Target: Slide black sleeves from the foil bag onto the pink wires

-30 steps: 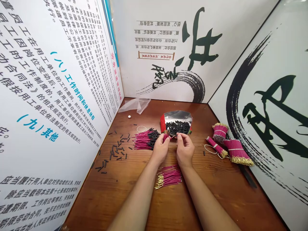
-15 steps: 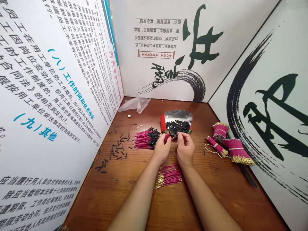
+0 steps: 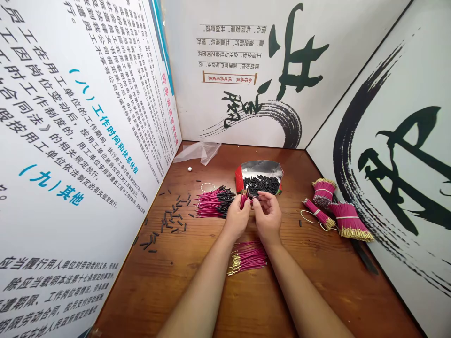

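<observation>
A small bunch of magenta wires (image 3: pixel 243 199) with gold tips stands up in my left hand (image 3: pixel 237 217), whose fingers are closed round it. My right hand (image 3: pixel 268 217) is closed beside it, thumb and fingers near the wire ends; what it pinches is too small to make out. Just beyond both hands is an open foil-lined pouch (image 3: pixel 239 178) with many short black sleeves (image 3: pixel 262 184) in it. Left of my left hand lies a pile of magenta wires with black ends (image 3: pixel 213 203). Below my wrists lies a pile of gold-tipped magenta wires (image 3: pixel 249 258).
Loose black sleeves (image 3: pixel 172 218) are scattered on the left of the wooden table (image 3: pixel 197 244). Tied magenta wire bundles (image 3: pixel 352 221) and a white elastic band (image 3: pixel 309 216) lie at right. A clear plastic bag (image 3: pixel 199 152) is at the back. Printed panels surround the table.
My right hand has shifted slightly left, closer to my left hand, and its thumb now sits near the wire bunch. My left hand stays in nearly the same place.
</observation>
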### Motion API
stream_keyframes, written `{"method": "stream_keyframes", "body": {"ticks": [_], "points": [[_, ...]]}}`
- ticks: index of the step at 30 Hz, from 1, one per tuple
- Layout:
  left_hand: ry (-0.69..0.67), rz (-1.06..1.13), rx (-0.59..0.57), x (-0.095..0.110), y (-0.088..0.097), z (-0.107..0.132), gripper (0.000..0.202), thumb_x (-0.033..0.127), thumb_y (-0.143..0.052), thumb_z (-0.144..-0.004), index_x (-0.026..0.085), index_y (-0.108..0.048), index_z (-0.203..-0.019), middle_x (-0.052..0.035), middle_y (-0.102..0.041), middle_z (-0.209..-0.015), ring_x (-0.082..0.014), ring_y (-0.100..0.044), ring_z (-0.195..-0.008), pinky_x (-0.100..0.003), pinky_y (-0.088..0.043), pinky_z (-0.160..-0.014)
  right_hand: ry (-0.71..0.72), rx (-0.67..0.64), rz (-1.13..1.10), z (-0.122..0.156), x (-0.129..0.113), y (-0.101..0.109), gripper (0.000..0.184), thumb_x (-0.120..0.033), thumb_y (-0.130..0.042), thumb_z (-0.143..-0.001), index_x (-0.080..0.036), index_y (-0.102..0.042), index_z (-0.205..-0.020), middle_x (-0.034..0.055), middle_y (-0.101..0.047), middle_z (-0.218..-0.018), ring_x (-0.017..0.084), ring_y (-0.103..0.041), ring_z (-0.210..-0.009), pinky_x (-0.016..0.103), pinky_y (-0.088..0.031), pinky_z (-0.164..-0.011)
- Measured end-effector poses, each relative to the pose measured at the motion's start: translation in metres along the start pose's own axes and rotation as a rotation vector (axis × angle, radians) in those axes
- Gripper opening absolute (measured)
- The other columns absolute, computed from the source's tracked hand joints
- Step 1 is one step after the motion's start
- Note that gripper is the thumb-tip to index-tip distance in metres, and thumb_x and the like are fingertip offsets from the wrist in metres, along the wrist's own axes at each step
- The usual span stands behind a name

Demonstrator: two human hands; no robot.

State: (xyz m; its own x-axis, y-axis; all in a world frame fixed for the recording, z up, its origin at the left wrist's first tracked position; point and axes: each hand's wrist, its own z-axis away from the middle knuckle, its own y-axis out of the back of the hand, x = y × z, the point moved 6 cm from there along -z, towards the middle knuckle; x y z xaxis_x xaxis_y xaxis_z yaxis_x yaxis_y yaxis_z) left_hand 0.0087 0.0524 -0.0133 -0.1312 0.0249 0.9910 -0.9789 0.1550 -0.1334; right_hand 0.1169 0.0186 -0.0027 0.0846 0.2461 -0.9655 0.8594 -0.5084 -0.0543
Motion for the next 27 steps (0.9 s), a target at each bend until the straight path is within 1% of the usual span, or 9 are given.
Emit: {"method": "stream_keyframes", "body": {"ticks": [3, 6, 11, 14, 17, 20, 23, 25, 27], "points": [[0.016, 0.035, 0.006, -0.001, 0.001, -0.001, 0.009, 0.02, -0.051, -0.091, 0.015, -0.057, -0.086, -0.0026, -0.059, -0.083, -0.014, -0.054, -0.08, -0.025, -0.044, -0.08, 0.026, -0.022, 0.036, 0.002, -0.002, -0.003, 0.029, -0.037, -0.069, -0.082, -0.018, -0.063, -0.104, 0.0054, -0.068, -0.09, 0.016, -0.064, -0.079, 0.029, -0.054, -0.072], [0.013, 0.042, 0.017, -0.002, 0.002, -0.001, 0.009, 0.021, -0.052, -0.091, 0.015, -0.056, -0.084, -0.0023, -0.059, -0.082, -0.0137, -0.053, -0.079, -0.026, -0.044, -0.081, 0.024, -0.028, 0.027, 0.001, 0.0, -0.003, 0.028, -0.037, -0.07, -0.082, -0.018, -0.064, -0.102, 0.0056, -0.069, -0.088, 0.016, -0.065, -0.079, 0.03, -0.054, -0.073], [0.012, 0.054, 0.018, -0.001, 0.002, -0.001, 0.01, 0.022, -0.055, -0.089, 0.016, -0.055, -0.081, -0.0012, -0.057, -0.08, -0.0132, -0.052, -0.076, -0.025, -0.044, -0.078, 0.009, -0.044, 0.015, 0.001, 0.004, -0.003, 0.026, -0.038, -0.071, -0.082, -0.018, -0.064, -0.097, 0.0052, -0.07, -0.086, 0.017, -0.066, -0.078, 0.031, -0.055, -0.073], [0.019, 0.073, 0.013, -0.001, 0.001, -0.001, 0.009, 0.021, -0.055, -0.088, 0.016, -0.056, -0.081, -0.0013, -0.057, -0.08, -0.0132, -0.052, -0.077, -0.025, -0.044, -0.079, 0.01, -0.048, 0.027, 0.001, 0.004, -0.003, 0.026, -0.038, -0.07, -0.082, -0.019, -0.064, -0.098, 0.0053, -0.07, -0.087, 0.017, -0.066, -0.079, 0.032, -0.055, -0.074], [0.06, 0.144, -0.004, -0.001, -0.001, 0.0, 0.007, 0.021, -0.055, -0.087, 0.016, -0.057, -0.083, -0.0013, -0.058, -0.08, -0.013, -0.053, -0.078, -0.024, -0.045, -0.079, 0.02, -0.05, 0.059, 0.001, 0.001, -0.003, 0.026, -0.039, -0.067, -0.084, -0.019, -0.064, -0.1, 0.0054, -0.07, -0.088, 0.017, -0.065, -0.08, 0.032, -0.054, -0.074], [0.158, 0.234, -0.016, -0.001, -0.002, 0.002, 0.005, 0.023, -0.055, -0.085, 0.018, -0.054, -0.083, 0.0018, -0.053, -0.073, -0.0101, -0.049, -0.068, -0.02, -0.043, -0.069, 0.023, -0.046, 0.08, 0.001, -0.001, -0.003, 0.027, -0.04, -0.063, -0.085, -0.019, -0.063, -0.103, 0.005, -0.068, -0.088, 0.017, -0.064, -0.078, 0.032, -0.053, -0.072], [0.266, 0.3, -0.018, -0.001, -0.003, 0.006, 0.008, 0.025, -0.052, -0.086, 0.02, -0.046, -0.083, 0.0063, -0.043, -0.063, -0.0066, -0.036, -0.051, -0.017, -0.033, -0.053, 0.023, -0.031, 0.082, 0.002, -0.001, -0.001, 0.028, -0.039, -0.06, -0.087, -0.019, -0.063, -0.107, 0.0051, -0.068, -0.09, 0.017, -0.064, -0.077, 0.033, -0.053, -0.073], [0.299, 0.316, -0.011, 0.001, -0.002, 0.008, 0.009, 0.027, -0.049, -0.087, 0.022, -0.041, -0.085, 0.0081, -0.039, -0.059, -0.0055, -0.028, -0.046, -0.015, -0.025, -0.048, 0.042, -0.013, 0.09, -0.001, -0.002, 0.002, 0.027, -0.037, -0.057, -0.088, -0.019, -0.062, -0.108, 0.0058, -0.068, -0.093, 0.017, -0.064, -0.079, 0.034, -0.053, -0.076], [0.307, 0.314, 0.009, 0.001, -0.001, 0.008, 0.011, 0.028, -0.047, -0.088, 0.023, -0.037, -0.086, 0.0093, -0.038, -0.058, -0.0049, -0.023, -0.044, -0.014, -0.021, -0.047, 0.079, 0.005, 0.124, -0.009, -0.004, 0.007, 0.024, -0.035, -0.054, -0.089, -0.019, -0.062, -0.105, 0.0067, -0.069, -0.095, 0.018, -0.064, -0.083, 0.035, -0.052, -0.08]]}}
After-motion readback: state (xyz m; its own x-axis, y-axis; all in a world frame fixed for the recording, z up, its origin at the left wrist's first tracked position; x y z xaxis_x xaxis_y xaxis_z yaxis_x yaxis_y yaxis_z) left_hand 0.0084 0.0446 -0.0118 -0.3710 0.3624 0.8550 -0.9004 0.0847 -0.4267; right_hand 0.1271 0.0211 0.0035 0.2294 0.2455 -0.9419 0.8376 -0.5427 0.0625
